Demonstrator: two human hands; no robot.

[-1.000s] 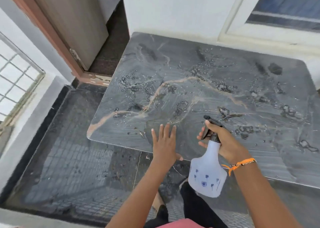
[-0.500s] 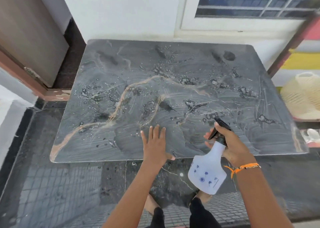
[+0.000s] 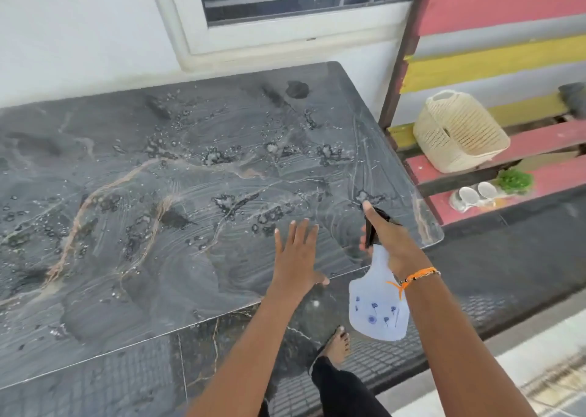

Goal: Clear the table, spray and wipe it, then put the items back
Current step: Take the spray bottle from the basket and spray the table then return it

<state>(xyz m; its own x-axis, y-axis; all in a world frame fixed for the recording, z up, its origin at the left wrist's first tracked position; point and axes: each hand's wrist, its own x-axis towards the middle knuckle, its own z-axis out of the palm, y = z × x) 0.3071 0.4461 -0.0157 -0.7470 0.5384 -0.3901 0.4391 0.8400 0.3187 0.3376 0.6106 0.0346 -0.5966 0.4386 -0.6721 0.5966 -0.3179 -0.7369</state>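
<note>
**Around the work area**

A cream woven basket [image 3: 459,131] lies tilted on a red, yellow and grey slatted bench [image 3: 494,14]. Below it sit 2 white cups [image 3: 477,193] beside a small green plant [image 3: 515,180]. A white-framed barred window [image 3: 285,7] is set in the wall behind.

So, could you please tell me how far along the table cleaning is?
Clearing looks done: the tabletop holds only droplets. Spraying is in hand: the right hand grips the spray bottle, the left hand rests flat. Wiping and returning the basket remain.
</note>
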